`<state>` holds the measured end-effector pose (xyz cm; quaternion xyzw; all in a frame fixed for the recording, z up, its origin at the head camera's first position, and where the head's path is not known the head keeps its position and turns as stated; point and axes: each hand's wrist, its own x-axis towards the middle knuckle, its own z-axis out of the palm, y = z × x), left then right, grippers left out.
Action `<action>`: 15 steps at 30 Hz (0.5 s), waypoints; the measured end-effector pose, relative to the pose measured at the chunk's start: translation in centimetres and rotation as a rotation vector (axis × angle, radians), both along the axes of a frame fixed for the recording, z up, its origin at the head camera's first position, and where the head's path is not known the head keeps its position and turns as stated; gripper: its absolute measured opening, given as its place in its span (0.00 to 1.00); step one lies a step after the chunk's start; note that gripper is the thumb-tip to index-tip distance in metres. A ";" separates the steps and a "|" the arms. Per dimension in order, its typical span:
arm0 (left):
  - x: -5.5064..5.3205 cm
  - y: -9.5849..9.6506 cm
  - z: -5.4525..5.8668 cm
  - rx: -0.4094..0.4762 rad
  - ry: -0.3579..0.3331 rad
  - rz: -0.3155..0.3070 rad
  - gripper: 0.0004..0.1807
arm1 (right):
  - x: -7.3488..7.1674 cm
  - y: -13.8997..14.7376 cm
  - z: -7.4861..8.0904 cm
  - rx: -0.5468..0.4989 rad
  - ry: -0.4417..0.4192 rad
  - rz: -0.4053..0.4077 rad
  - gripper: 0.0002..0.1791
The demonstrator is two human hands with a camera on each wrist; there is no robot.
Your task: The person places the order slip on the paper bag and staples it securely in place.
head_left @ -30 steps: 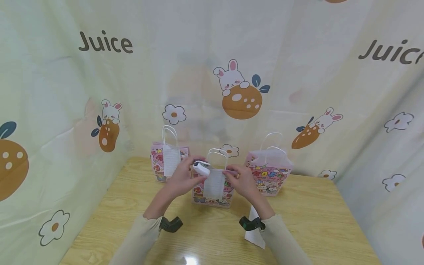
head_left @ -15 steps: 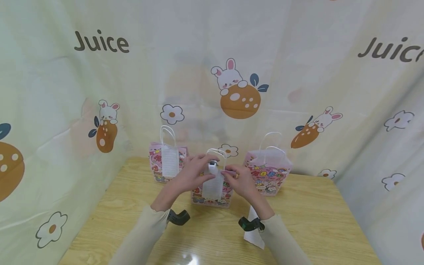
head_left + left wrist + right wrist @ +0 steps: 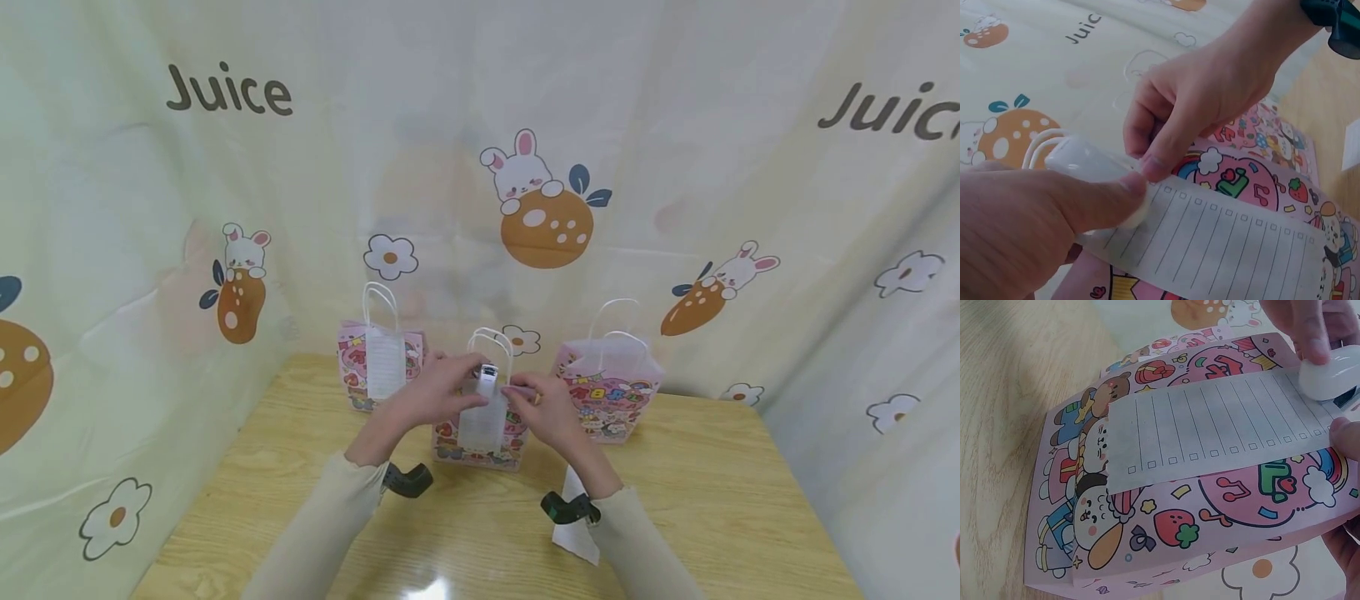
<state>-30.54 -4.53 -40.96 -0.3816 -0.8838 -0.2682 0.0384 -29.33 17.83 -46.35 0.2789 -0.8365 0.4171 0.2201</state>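
Note:
My left hand [image 3: 431, 392] grips a small white stapler [image 3: 487, 379] at the top edge of the middle pink paper bag [image 3: 517, 458]. The stapler [image 3: 1329, 375] sits over the top end of a lined checklist sheet [image 3: 1197, 425], which lies against the bag's printed front. In the left wrist view, my left thumb presses on the stapler's body. My right hand [image 3: 551, 408] pinches the sheet's top corner and the bag's rim between thumb and finger, right beside the stapler. The stapler's far side is hidden.
To the left stands another pink bag [image 3: 352, 367] with a lined sheet on its front. A third pink bag [image 3: 607, 400] stands at the right, no sheet visible on it. A white paper [image 3: 576, 537] lies under my right forearm. A printed curtain [image 3: 450, 167] hangs behind the table.
My left hand has moved right with the stapler, turning it from the bag's left side onto the sheet's top. My right hand keeps its pinch in place.

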 end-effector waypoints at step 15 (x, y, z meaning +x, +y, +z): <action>-1.4 -0.1 -0.7 0.143 -0.160 -0.053 0.18 | -0.8 -0.5 2.7 0.302 -0.153 0.057 0.20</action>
